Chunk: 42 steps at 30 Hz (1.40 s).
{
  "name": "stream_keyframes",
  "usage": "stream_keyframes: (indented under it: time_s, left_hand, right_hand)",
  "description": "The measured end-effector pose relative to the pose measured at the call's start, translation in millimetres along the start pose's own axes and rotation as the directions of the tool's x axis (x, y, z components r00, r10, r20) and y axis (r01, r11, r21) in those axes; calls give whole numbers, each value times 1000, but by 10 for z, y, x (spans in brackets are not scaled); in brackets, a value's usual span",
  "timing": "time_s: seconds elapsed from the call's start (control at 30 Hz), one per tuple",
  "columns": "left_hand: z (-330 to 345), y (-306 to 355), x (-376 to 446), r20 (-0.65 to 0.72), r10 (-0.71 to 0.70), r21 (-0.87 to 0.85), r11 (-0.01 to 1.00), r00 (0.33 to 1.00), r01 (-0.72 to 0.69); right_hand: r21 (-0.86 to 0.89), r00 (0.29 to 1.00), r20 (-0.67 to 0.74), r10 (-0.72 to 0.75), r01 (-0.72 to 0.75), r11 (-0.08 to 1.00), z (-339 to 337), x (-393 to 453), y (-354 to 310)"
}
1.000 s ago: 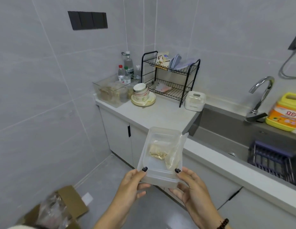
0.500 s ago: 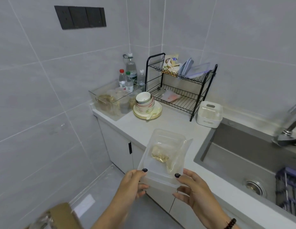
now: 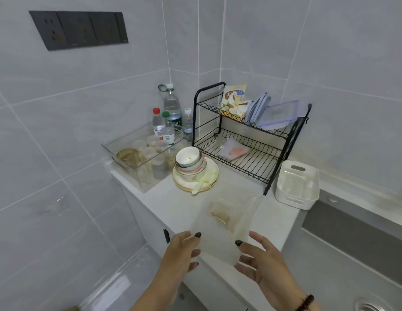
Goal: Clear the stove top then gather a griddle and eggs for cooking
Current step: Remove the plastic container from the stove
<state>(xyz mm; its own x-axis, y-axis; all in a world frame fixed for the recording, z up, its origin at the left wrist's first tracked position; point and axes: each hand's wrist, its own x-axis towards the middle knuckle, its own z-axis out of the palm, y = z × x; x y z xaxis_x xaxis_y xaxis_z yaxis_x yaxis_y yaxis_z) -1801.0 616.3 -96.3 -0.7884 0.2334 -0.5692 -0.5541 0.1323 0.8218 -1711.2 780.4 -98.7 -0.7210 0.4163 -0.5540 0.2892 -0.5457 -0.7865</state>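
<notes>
Clear plastic container [image 3: 220, 223] held out low over the white counter [image 3: 186, 205], both hands on its near edge: left hand [image 3: 181, 254] pinches the near left corner with thumb on top, right hand [image 3: 263, 263] pinches the near right corner the same way, remaining fingers spread loosely underneath. Container is shallow, rectangular, see-through and heavily motion-blurred; a crumpled clear bag with some beige crumbly food [image 3: 220, 215] sits inside. Looks like the stove-clearing step, this being an item carried away to the counter; stove, griddle and eggs are not in view. Next move probably calls for lowering it flat onto the bare patch of counter in front of the plates, then letting go with both thumbs; thin plastic likely flexes, so keep it level. Just beyond: a stack of glossy ceramic bowls [image 3: 188, 160] on pale yellow plates [image 3: 209, 178], a plastic spoon lying on the rim. Left of those, a clear rigid bin [image 3: 119, 147] with small lidded jars, water bottles [image 3: 172, 106] behind it. Black wire two-tier rack [image 3: 251, 140] in the corner holding a snack bag, blue-rimmed lids and a flat pouch. White plastic basket [image 3: 296, 185] with slot handles beside the rack, steel sink [image 3: 352, 254] at right. Grey glossy wall tiles, dark socket panel [image 3: 79, 30]
</notes>
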Motion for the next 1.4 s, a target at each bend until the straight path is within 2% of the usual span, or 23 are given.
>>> stream_keyframes:
  time_s: [0.3,0.47,0.63,0.87,1.03,1.23,1.4]
  left_hand:
    - [44,309,814,93,-36,40,999,995,33]
    - [19,496,1396,208,-68,162,986,976,35]
    - [-25,593,1883,354,-88,332,943,931,-37]
    - [34,700,2297,495,-178,464,882,851,-85]
    - [50,748,2453,527,-200,493,864,826,-105]
    - [35,818,2598,553,-198,496,858,809,-130]
    - [58,866,2634,577,-231,481,872,783,-96]
  right_hand:
    - [16,991,-131,24,-22,1000,167,628,-174]
    - [55,972,-230,50,-38,998,333,1067,-229]
    - [83,956,-285,63,-40,996,505,1464,-252]
    - [68,932,-360,35,-11,998,638,1816,-274]
    - [20,928,-372,8,-1,1000,657,1921,-247]
    - [-45,882,-472,-17,-5,999,594,2041,-139]
    - [-76,869,-494,-34,-4,997,585,2032,-116]
